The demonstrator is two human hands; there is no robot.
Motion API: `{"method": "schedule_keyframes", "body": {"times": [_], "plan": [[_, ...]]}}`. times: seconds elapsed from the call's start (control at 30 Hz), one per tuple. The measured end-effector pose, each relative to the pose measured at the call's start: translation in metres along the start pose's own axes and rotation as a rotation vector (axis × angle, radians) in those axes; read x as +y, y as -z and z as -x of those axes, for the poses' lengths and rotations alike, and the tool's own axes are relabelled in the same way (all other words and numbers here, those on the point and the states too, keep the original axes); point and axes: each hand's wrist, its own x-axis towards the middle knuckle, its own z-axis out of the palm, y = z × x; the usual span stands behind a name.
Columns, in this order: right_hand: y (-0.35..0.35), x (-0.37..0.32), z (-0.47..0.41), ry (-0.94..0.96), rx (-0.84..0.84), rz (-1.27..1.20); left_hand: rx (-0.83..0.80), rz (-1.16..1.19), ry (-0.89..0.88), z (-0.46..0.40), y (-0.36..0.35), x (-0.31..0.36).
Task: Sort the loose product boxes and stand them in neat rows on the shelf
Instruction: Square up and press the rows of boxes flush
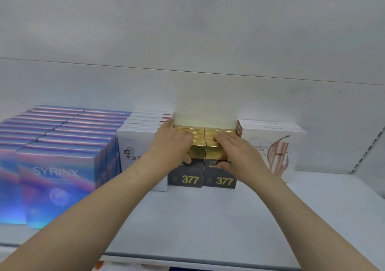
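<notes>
Two rows of gold-and-black boxes marked "377" stand side by side in the middle of the white shelf: a left row and a right row. My left hand lies over the gold tops of the left row, its thumb pressed on the front box's face and its index finger reaching back along the neighbouring white boxes. My right hand lies flat on the tops of the right row, fingers stretched back, thumb on the front box's face. Both hands hide much of the box tops.
Left of the 377 rows stands a row of white boxes with red-edged tops. Further left stand rows of iridescent blue SYRINX boxes. To the right are white boxes with a pink drawing. Bare shelf lies in front and at the far right.
</notes>
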Motion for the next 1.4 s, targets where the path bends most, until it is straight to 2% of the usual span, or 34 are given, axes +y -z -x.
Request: {"method": "schedule_keyframes", "body": {"times": [0.23, 0.3, 0.43, 0.53, 0.63, 0.93, 1.13, 1.4], "plan": [[-0.004, 0.004, 0.000, 0.039, 0.019, -0.013, -0.110, -0.193, 0.050, 0.004, 0.015, 0.033], [-0.005, 0.005, 0.000, 0.048, 0.029, -0.022, -0.138, -0.106, 0.091, 0.002, 0.012, 0.042], [-0.007, 0.010, -0.001, 0.062, 0.027, -0.041, -0.128, 0.307, 0.173, 0.000, -0.003, 0.037], [-0.009, 0.011, -0.003, 0.052, 0.038, -0.079, -0.070, 0.417, 0.190, 0.003, -0.005, 0.038], [-0.012, 0.012, -0.005, 0.049, 0.050, -0.106, -0.003, 0.431, 0.236, 0.003, -0.010, 0.042], [-0.012, 0.018, -0.009, 0.077, -0.024, -0.110, 0.003, 0.395, 0.255, 0.001, -0.012, 0.045], [-0.013, 0.014, -0.010, 0.070, -0.002, -0.117, 0.031, 0.358, 0.276, 0.000, -0.013, 0.051], [-0.010, 0.017, -0.005, 0.125, 0.034, -0.070, -0.009, 0.372, 0.257, -0.004, -0.008, 0.048]]}}
